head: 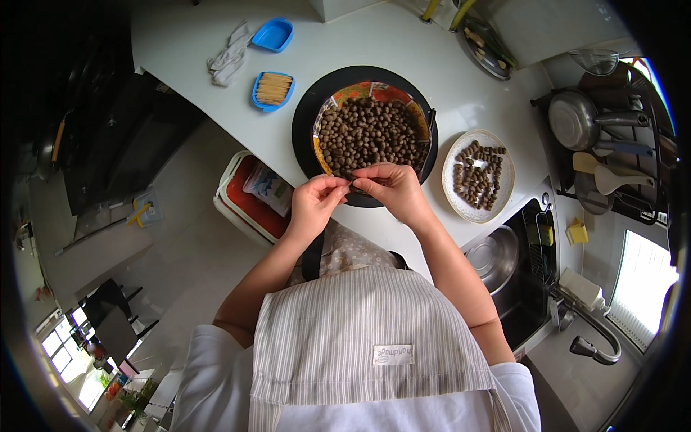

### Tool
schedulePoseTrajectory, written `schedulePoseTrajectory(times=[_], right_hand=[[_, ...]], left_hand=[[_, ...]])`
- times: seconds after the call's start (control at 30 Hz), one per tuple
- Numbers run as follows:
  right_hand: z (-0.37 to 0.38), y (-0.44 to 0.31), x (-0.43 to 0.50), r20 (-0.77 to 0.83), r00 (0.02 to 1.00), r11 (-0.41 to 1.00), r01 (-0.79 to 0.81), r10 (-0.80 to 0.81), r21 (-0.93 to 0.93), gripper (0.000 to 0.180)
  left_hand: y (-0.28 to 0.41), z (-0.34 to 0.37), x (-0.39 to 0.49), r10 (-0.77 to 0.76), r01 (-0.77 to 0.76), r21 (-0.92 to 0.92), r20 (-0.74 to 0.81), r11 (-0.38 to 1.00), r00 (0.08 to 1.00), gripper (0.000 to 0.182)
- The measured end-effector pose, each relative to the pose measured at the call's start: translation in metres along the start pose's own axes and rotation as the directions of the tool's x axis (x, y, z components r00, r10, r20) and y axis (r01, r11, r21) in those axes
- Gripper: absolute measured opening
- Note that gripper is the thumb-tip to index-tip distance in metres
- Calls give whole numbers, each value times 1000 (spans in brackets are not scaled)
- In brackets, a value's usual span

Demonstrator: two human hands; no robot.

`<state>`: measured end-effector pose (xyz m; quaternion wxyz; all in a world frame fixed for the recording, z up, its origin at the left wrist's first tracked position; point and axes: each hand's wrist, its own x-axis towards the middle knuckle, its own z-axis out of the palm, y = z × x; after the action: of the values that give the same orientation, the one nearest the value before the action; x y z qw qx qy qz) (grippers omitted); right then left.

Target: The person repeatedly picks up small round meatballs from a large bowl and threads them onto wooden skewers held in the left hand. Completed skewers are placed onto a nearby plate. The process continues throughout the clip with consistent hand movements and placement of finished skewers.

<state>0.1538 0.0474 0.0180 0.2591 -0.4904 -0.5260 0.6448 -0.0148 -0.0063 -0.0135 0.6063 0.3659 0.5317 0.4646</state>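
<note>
My left hand (319,204) and my right hand (390,189) meet at the near rim of a patterned bowl (421,116) full of small round brown nuts or shells (372,132). The right fingertips pinch a small dark piece. A thin, pale stick, perhaps a toothpick, seems to be in the left fingertips; the fingers partly hide it. The bowl stands on a round black mat (303,129). To its right, an oval white plate (479,215) bears many small brown pieces in short rows. An open blue box (253,97) of wooden toothpicks (273,88) lies at the upper left.
A blue lid (273,35) and a crumpled pale cloth (229,56) lie on the white counter (334,43). A red-lined bin (240,183) stands below the counter's left edge. At right are a sink with a steel basin (494,259) and a rack with a saucepan (575,120).
</note>
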Motion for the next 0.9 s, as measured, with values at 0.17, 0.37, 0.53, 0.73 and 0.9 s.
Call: schedulePoseTrajectory(times=[0.17,0.37,0.53,0.73,0.9], right_hand=[[-3,1,1,2,1000,994,29,-29,109,19],[-36,5,29,-209,908,762,161,-363,-627,19],[-30,12,38,-140,875,553,163,-464,-817,12],[-15,4,21,-196,959,959,159,-206,-233,15],[-19,5,15,-217,963,971,112,-158,-209,15]], left_hand=[[-2,2,-1,-6,7,-48,9,999,1000,12],[0,1,1,-15,16,-122,12,992,1000,13],[4,4,1,-24,24,-136,7,990,1000,14],[2,3,2,-26,24,-92,-15,995,1000,14],[4,6,3,-46,45,-95,-9,994,999,13]])
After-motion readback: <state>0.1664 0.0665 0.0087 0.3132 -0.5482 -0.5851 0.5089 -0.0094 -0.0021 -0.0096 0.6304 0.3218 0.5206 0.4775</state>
